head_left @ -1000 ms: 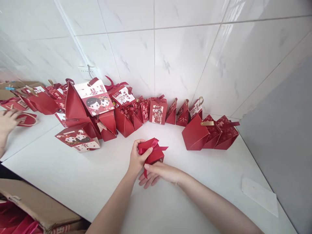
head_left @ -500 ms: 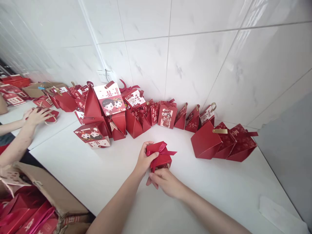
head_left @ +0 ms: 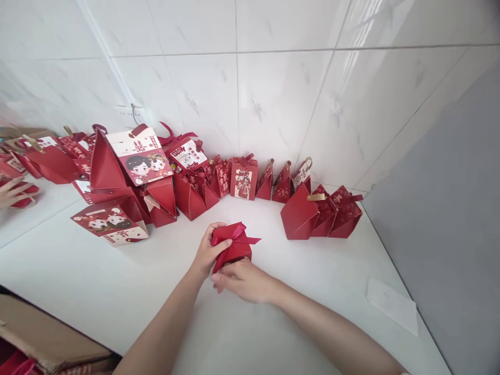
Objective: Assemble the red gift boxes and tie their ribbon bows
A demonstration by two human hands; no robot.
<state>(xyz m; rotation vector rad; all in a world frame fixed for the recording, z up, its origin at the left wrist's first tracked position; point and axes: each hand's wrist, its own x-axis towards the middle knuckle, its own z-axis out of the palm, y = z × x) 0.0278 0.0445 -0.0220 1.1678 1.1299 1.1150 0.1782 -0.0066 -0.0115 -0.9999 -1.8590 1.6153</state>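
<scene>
A small red gift box (head_left: 234,253) with a dark pink ribbon bow (head_left: 235,238) on top is above the white table, near the middle of the view. My left hand (head_left: 209,251) grips it from the left, thumb pressed over the ribbon. Along the front of the box, my right hand (head_left: 244,280) has its fingers closed at the lower end of a ribbon tail that hangs down the left side. The right hand covers part of the box's front face. A second tail points out to the right.
Red gift boxes (head_left: 244,179) line the tiled wall, with larger ones (head_left: 146,156) stacked at left. Three boxes (head_left: 300,213) stand at right. White paper (head_left: 392,304) lies near the right edge. A carton (head_left: 50,333) is at lower left; a co-worker's hand (head_left: 13,192) is far left.
The view has swung right, so everything appears further left. My right hand is still at the box's front, its fingers now closer to the ribbon tail at the left.
</scene>
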